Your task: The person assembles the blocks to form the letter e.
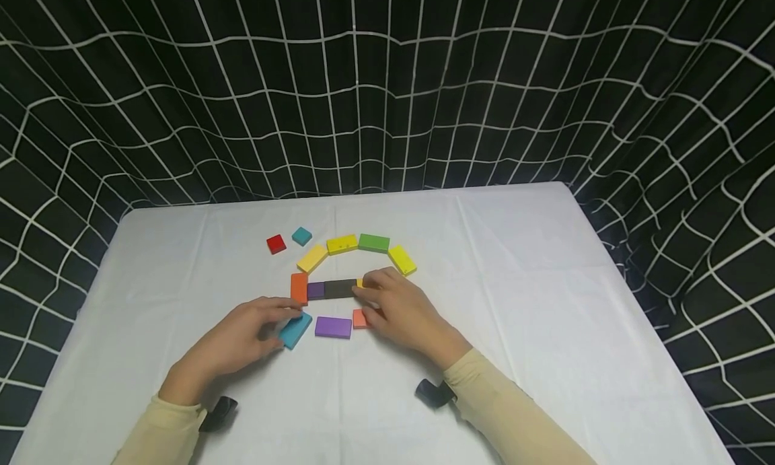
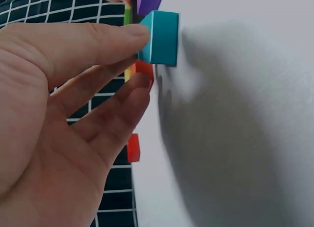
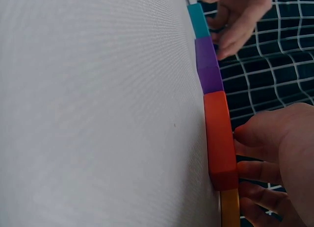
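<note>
The left hand (image 1: 242,334) had a blue block (image 1: 295,330) pinched between thumb and fingers. Just beyond that grip lay an orange block (image 1: 299,289), and to its right a purple block (image 1: 333,328). The right hand (image 1: 402,310) partly covered a coral block (image 1: 360,319); whether it grasped it, I could not tell. A dark block (image 1: 340,289) lay left of its fingertips, with an arc of 4 blocks (image 1: 374,243) farther beyond. Well beyond the left grip sat 2 small blocks (image 1: 276,243).
</note>
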The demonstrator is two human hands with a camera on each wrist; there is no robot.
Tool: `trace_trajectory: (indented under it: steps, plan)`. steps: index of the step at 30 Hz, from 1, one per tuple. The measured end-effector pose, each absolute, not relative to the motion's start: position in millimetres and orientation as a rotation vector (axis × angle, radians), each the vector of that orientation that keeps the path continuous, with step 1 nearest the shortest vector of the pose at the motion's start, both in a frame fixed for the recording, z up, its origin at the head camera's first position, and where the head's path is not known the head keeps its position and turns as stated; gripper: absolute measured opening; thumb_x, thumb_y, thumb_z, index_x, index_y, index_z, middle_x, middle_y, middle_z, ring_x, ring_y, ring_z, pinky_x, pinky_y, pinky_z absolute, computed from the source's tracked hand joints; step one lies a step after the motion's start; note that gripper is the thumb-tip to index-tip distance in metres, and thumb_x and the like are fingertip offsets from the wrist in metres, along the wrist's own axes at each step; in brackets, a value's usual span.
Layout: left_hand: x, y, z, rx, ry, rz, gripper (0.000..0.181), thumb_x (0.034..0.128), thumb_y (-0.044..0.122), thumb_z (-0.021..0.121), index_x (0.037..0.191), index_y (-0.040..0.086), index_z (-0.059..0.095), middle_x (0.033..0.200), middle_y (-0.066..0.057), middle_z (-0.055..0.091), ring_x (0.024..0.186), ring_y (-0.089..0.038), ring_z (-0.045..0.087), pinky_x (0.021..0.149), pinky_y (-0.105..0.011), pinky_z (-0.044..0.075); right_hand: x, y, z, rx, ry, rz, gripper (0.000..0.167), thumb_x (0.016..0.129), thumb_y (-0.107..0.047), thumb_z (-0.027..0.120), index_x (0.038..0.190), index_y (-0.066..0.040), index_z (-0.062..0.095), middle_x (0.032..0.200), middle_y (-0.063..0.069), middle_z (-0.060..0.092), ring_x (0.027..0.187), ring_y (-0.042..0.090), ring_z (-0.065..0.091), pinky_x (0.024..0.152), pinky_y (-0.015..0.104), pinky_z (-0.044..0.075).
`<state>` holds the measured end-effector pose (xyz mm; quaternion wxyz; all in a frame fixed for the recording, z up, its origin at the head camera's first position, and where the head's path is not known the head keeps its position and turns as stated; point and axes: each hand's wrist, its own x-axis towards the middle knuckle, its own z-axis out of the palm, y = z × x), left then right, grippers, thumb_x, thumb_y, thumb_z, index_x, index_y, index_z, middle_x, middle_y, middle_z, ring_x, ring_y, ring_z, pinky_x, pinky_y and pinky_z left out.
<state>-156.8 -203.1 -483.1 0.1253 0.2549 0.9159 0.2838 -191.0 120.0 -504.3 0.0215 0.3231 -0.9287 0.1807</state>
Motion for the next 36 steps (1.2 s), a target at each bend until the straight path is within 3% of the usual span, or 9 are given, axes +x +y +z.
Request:
trace_trajectory:
  steps: [6,12,19,36]
  plan:
    - [-154,-200,-486,0.681,2.672,0.828,0.052,0.0894,-0.001,0.083,0.14,0.007,0.073,0.147,-0.008,0.064,0.137,-0.035,0.058,0.114,-0.058,0.047,-191,119,-504,0.999,-2.888,0.564,0.041,0.103,-0.023,0.071,0.142,-0.012,0.074,0.134,0.005,0.066,0.126,0.022,0.054,0.104,0.036,0.052]
    - [-152,-200,-488,0.65,2.702,0.837,0.05,0.0862,-0.002,0.086,0.135,0.004,0.076,0.14,-0.008,0.065,0.113,-0.024,0.065,0.103,-0.051,0.056,-190,120,-503,1.001,-2.875,0.572,0.04,0.103,-0.022,0.072,0.141,-0.012,0.074,0.134,0.005,0.066,0.127,0.022,0.054,0.105,0.036,0.052]
    - [-148,-197,-490,0.653,2.744,0.846,0.048,0.0849,-0.002,0.087,0.132,0.0,0.077,0.136,-0.007,0.064,0.126,-0.03,0.061,0.109,-0.053,0.053,-191,120,-503,1.003,-2.872,0.571,0.039,0.103,-0.021,0.071,0.141,-0.012,0.075,0.133,0.006,0.066,0.125,0.022,0.055,0.103,0.037,0.053]
    - [-144,-182,-499,0.592,2.914,0.821,0.052,0.0839,0.019,0.096,0.128,-0.002,0.078,0.128,-0.009,0.066,0.11,-0.025,0.067,0.1,-0.047,0.058,-190,120,-503,1.0,-2.875,0.568,0.04,0.103,-0.022,0.072,0.141,-0.013,0.074,0.133,0.005,0.066,0.125,0.021,0.054,0.103,0.035,0.053]
